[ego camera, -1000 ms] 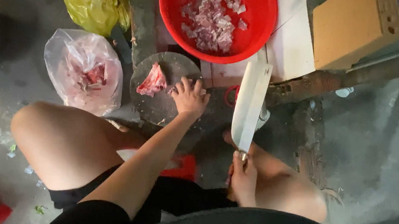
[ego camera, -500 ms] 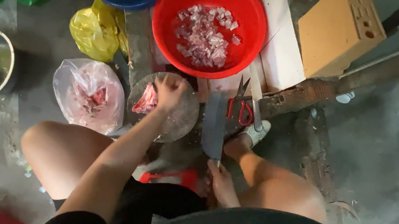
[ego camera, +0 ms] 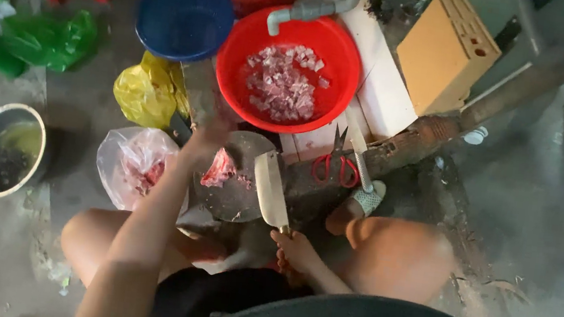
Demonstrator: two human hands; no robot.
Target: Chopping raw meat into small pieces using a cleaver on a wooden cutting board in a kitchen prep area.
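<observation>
Head view: my right hand (ego camera: 295, 253) grips the cleaver (ego camera: 271, 188), blade over the round chopping board (ego camera: 233, 196). Raw meat (ego camera: 219, 169) lies just beside my blurred left hand (ego camera: 209, 134); I cannot tell its grip.

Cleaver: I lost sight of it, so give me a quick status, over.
Right hand has its grip on the cleaver, blade over the chopping block. Left hand blurred above the meat, holding nothing visible. Scissors lie beside.

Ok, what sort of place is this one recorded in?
Probably an informal floor-level food-prep spot, perhaps a backyard or wash area: bare concrete floor, a red basin of chopped meat under a pipe, and a round chopping block on the ground.
</observation>
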